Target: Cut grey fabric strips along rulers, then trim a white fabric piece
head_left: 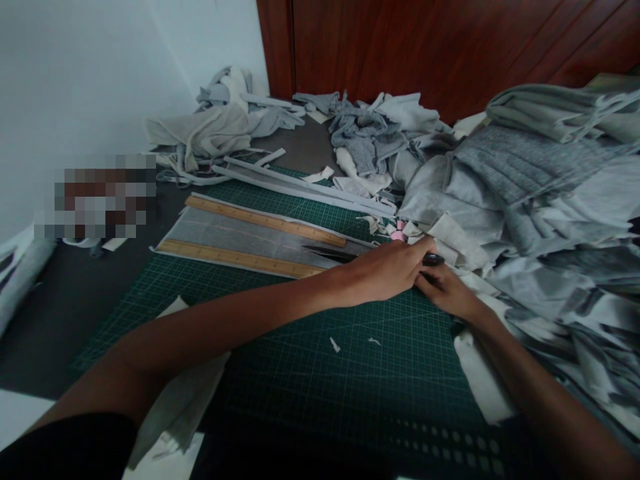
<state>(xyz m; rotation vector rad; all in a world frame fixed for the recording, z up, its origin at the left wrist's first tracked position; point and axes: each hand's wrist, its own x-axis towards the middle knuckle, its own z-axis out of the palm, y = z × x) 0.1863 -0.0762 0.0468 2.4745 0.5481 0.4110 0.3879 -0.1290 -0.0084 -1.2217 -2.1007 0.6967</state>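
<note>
Scissors, black-handled steel, lie under your left hand, whose grip rests on the handles; your right hand touches them beneath, closure unclear; grey fabric strip between two wooden rulers beyond looks uncut.

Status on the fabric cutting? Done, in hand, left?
Done: cut grey strips lie past the two wooden rulers. In hand: left hand and right hand meet at the black scissors on the green mat; grip unclear. Left: big uncut grey fabric heap on the right.
</note>
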